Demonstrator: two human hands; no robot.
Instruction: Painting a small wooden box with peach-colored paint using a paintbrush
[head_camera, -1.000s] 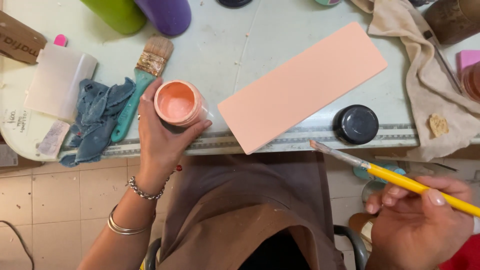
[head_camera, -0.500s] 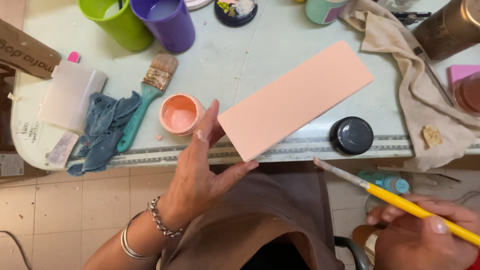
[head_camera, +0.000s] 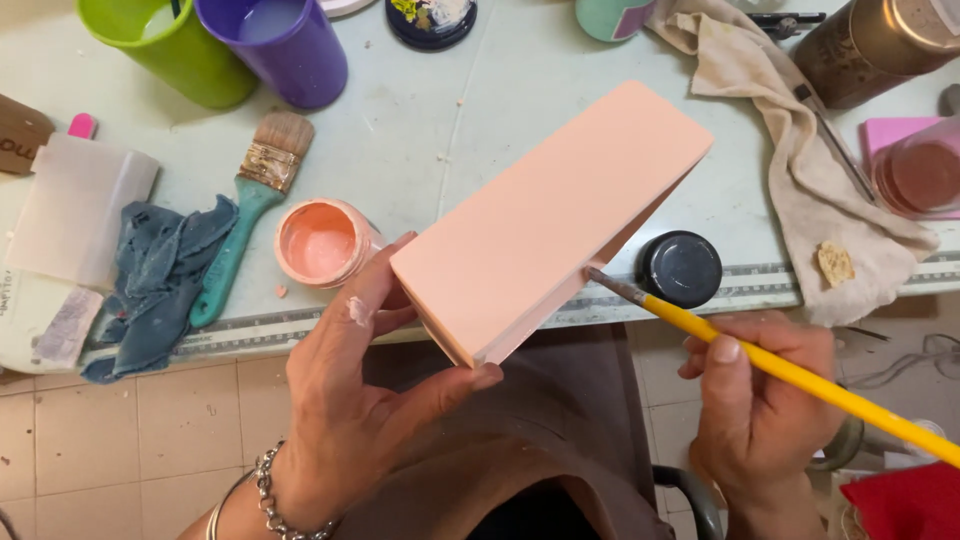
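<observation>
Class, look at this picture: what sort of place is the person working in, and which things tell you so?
Most likely a craft or painting table at home or in a studio. An open jar of peach paint sits by a broad brush, two rinse cups stand behind, and the right hand holds a thin brush to a peach-painted board.

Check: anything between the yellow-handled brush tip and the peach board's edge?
Nothing visible. The right hand holds the yellow-handled thin paintbrush with its tip at the side edge of the peach rectangular board, which the left hand grips tilted.

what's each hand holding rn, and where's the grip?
Left hand grips the peach-painted board at its near end, raised and tilted. Right hand holds the yellow-handled paintbrush mid-handle, bristles on the board's side edge.
</observation>
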